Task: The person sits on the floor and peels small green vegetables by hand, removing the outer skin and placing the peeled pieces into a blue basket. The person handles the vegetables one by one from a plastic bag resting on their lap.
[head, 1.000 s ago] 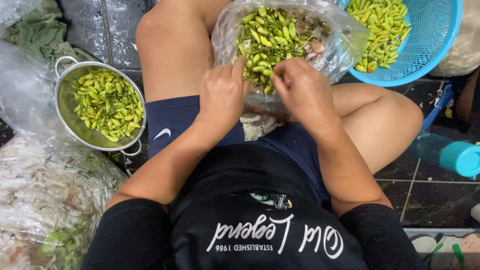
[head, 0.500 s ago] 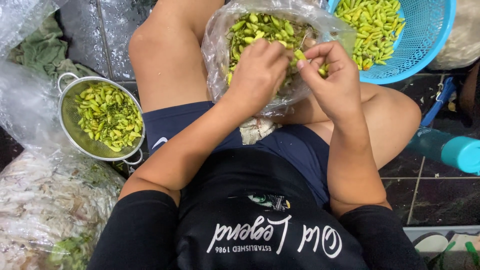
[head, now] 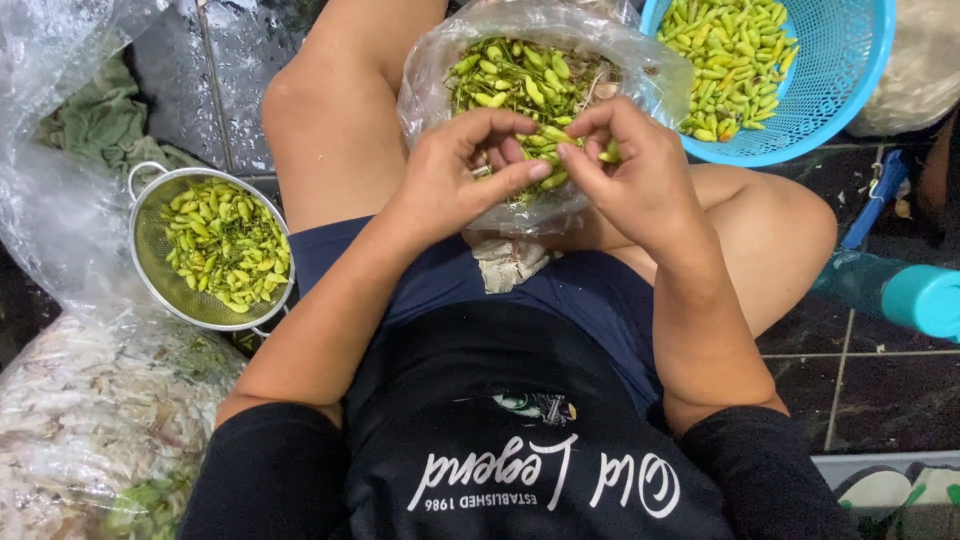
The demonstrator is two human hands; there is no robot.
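Filling clear bag (head: 440, 90): small glossy yellow-green chillies (head: 515, 85), stems attached.

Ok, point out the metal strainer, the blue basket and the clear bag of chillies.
metal strainer (head: 150, 262), head view, bare inner wall at its left.
blue basket (head: 838, 70), head view, bare mesh wall at its right.
clear bag (head: 425, 80), head view, plastic at its left side.

Dark, wet tiled floor (head: 880, 390) with pale grout lines; light glints off it at upper left.
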